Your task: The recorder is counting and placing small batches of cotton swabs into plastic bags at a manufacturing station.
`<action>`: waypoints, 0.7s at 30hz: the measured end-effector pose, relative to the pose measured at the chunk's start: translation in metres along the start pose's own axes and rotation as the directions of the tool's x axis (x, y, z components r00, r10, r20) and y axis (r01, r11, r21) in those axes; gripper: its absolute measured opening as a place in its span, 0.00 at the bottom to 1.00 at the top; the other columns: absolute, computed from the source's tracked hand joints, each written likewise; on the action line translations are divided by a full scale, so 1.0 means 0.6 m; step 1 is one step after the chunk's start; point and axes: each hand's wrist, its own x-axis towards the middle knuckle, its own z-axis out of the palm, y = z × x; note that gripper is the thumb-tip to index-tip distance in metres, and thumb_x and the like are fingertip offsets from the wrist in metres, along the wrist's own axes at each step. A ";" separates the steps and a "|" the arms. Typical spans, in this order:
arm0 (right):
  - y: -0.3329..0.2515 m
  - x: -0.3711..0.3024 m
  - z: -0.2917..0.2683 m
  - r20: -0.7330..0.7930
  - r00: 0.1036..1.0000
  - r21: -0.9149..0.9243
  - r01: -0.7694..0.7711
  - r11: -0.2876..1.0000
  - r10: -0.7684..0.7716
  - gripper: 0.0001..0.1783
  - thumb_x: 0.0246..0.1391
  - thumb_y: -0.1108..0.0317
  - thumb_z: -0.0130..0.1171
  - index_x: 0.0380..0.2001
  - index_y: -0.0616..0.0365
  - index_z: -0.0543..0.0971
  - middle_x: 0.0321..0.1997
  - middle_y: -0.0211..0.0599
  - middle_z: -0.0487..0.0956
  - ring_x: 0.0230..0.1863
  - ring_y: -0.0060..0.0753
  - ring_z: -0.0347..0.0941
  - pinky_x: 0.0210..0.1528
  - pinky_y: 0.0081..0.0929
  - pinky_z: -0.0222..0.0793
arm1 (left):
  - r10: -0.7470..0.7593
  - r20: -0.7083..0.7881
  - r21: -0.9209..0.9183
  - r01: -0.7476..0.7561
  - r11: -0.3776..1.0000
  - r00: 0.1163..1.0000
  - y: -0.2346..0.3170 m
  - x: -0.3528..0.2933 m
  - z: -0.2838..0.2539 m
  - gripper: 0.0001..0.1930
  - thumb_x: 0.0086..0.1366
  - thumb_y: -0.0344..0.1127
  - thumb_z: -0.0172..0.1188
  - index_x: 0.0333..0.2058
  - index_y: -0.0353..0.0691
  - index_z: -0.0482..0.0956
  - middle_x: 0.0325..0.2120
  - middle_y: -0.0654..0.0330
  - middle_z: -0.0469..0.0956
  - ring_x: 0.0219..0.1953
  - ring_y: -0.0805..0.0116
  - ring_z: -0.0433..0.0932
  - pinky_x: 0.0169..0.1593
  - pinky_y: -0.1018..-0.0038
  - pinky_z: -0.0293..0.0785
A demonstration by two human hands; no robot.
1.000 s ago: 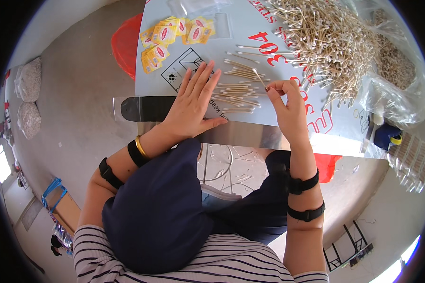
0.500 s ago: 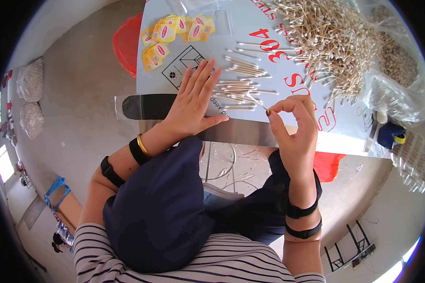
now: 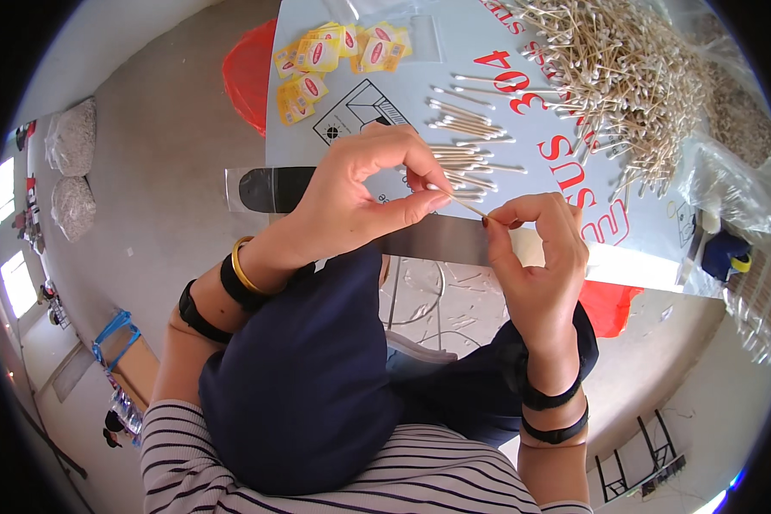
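Note:
A cotton swab (image 3: 469, 207) slants between my two hands above the table's near edge. Its lower right end is pinched by the thumb and forefinger of my right hand (image 3: 541, 253). At the upper left end, the thumb and forefinger of my left hand (image 3: 364, 193) close around it near the white tip. Just beyond my fingers lies a small row of cotton swabs (image 3: 467, 127) on the printed grey-white tabletop (image 3: 522, 158); my left hand covers part of it. A large heap of cotton swabs (image 3: 617, 81) spreads over the far right.
Yellow printed packets (image 3: 317, 56) lie at the far left, beside a small clear plastic bag (image 3: 426, 38). A dark strip in clear film (image 3: 274, 188) juts past the left edge. Crumpled clear plastic (image 3: 720, 176) and a tape roll (image 3: 739, 262) sit at the right.
My left hand has lifted from lying flat on the table, moved right and closed on the swab's other end. The right hand keeps its pinch, with the swab now raised toward me.

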 end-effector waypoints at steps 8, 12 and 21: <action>-0.003 -0.006 0.002 0.018 1.000 0.032 -0.026 0.999 0.025 0.10 0.50 0.79 0.71 0.36 0.55 0.85 0.31 0.28 0.79 0.36 0.32 0.73 0.46 0.31 0.61 | 0.064 0.026 0.096 -0.066 0.993 0.998 0.001 -0.001 -0.002 0.06 0.61 0.26 0.72 0.34 0.44 0.85 0.32 0.70 0.85 0.36 0.73 0.80 0.50 0.72 0.67; 0.000 -0.031 0.005 0.053 0.997 0.045 -0.063 0.997 0.061 0.10 0.50 0.80 0.71 0.36 0.56 0.86 0.31 0.30 0.77 0.36 0.33 0.71 0.46 0.31 0.62 | 0.098 0.139 0.164 -0.121 0.979 0.985 -0.002 -0.005 -0.003 0.07 0.60 0.24 0.73 0.35 0.43 0.86 0.33 0.66 0.85 0.40 0.67 0.81 0.53 0.68 0.68; 0.033 -0.146 0.001 0.043 0.894 0.445 -0.416 0.793 0.445 0.03 0.62 0.77 0.66 0.37 0.59 0.82 0.34 0.27 0.77 0.37 0.20 0.70 0.41 0.21 0.64 | -0.130 0.459 0.223 0.028 0.974 0.879 -0.018 -0.020 0.010 0.08 0.60 0.36 0.76 0.32 0.45 0.84 0.35 0.68 0.81 0.42 0.65 0.79 0.52 0.64 0.66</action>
